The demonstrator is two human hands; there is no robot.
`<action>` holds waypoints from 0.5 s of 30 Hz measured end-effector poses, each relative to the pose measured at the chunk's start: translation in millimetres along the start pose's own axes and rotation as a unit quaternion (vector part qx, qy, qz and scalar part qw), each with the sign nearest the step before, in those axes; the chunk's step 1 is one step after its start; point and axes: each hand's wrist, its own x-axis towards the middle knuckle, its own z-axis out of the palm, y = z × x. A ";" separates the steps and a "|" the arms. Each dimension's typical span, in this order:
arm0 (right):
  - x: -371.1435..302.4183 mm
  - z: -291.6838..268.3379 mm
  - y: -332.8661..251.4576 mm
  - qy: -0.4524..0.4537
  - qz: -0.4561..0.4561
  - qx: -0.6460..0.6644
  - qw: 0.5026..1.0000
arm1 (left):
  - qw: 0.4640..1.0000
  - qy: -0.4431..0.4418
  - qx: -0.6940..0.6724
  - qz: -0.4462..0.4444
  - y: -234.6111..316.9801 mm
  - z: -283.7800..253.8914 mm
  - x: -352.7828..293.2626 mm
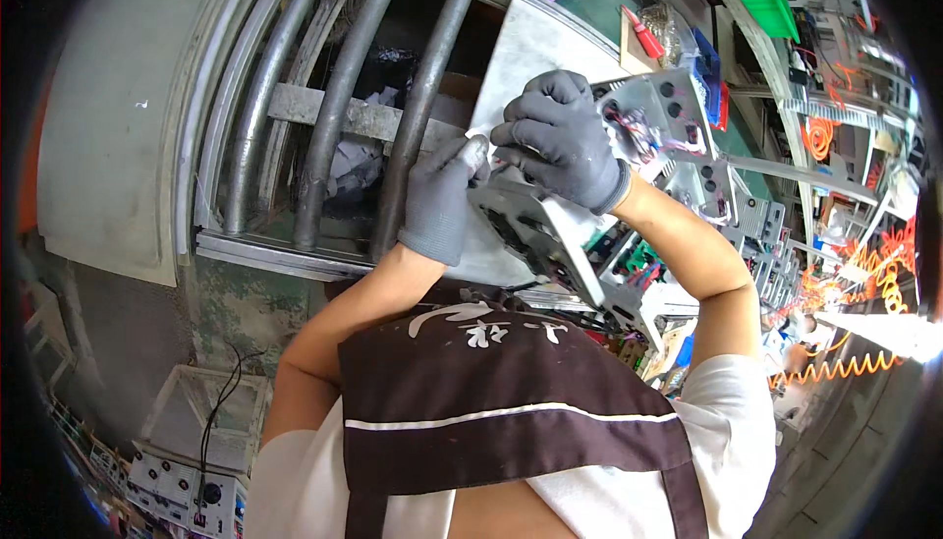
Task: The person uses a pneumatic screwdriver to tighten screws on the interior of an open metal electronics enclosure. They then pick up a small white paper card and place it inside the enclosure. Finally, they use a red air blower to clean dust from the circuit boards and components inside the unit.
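Biggest thing in view is the barred window (334,116) with its thick grey curved bars, taking up the whole upper left, set into a pale wall (98,136). Below that is the person's own brown apron (491,411) over a white shirt, filling the bottom middle. Then there's the grey metal chassis (629,195), a boxy perforated sheet-metal frame with wiring and a green circuit board showing inside, held up in front of the window, just right of centre. The right hand (565,136), in a grey knit glove, is clamped over the top edge of the chassis, fingers curled around it. The left hand (442,200), same kind of glove, is closed up against the chassis's left end, fingertips pinching near a small white bit there, can't tell exactly what that is. Off to the right there are more similar metal frames (766,234) lined up, plus orange coiled cords (835,367), and a small red screwdriver (640,33) up top.
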 end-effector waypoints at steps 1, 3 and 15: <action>-2.3 -7.3 -5.9 0.023 -0.008 -0.003 1.000 | 1.000 -0.004 -0.009 0.012 2.3 4.5 -5.5; -8.2 -19.4 -16.4 0.049 -0.035 -0.015 0.998 | 0.999 -0.011 -0.027 0.034 9.1 13.5 -16.5; -29.5 -64.9 -56.7 0.163 -0.057 0.081 0.982 | 0.985 0.026 0.065 0.161 45.1 41.8 -86.3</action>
